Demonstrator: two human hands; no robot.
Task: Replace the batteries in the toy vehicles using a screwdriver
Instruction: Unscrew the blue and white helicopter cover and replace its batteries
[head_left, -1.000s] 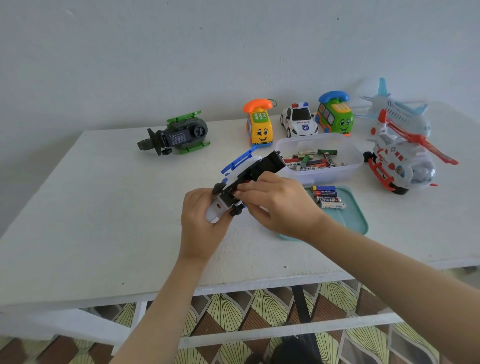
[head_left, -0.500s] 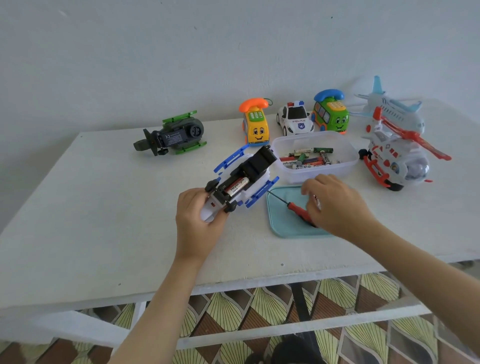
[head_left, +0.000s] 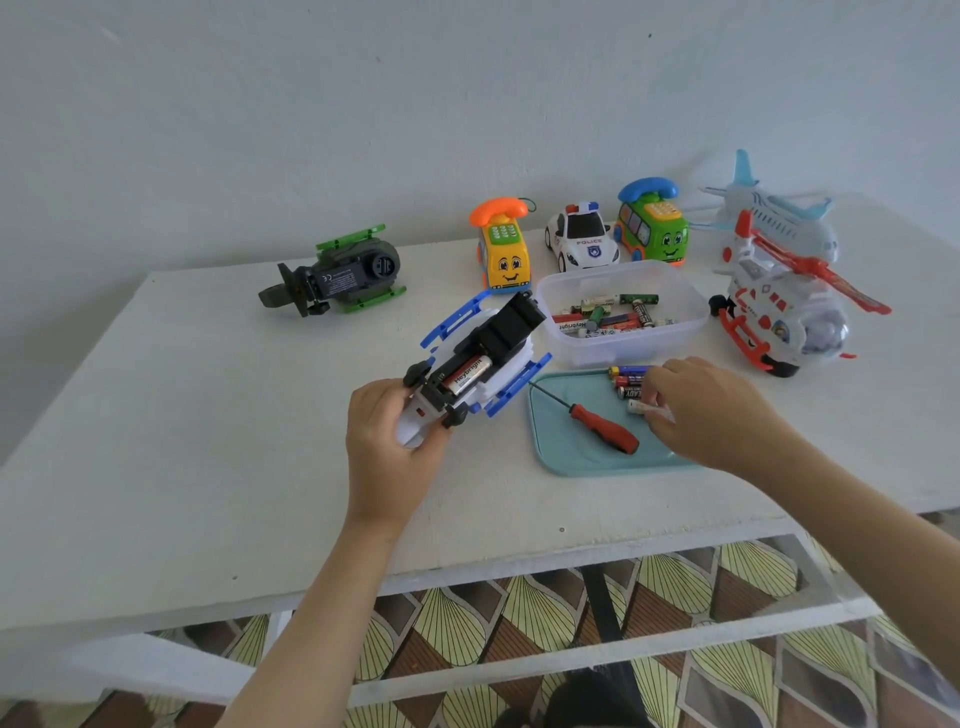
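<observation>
While the upturned blue-and-white toy (head_left: 483, 364) rests on the table (head_left: 208, 415), one Heybright battery (head_left: 467, 375) in its open bay, the left hand (head_left: 387, 436) grips its nose and the right hand (head_left: 711, 410) pinches a loose battery (head_left: 638, 407) on the teal tray (head_left: 571, 462); check polarity before pressing it in.

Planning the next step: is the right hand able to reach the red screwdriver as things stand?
Probably yes: the screwdriver lies uncovered on the teal tray beside the right hand, though that hand seems to pinch a battery it must first drop.
</observation>
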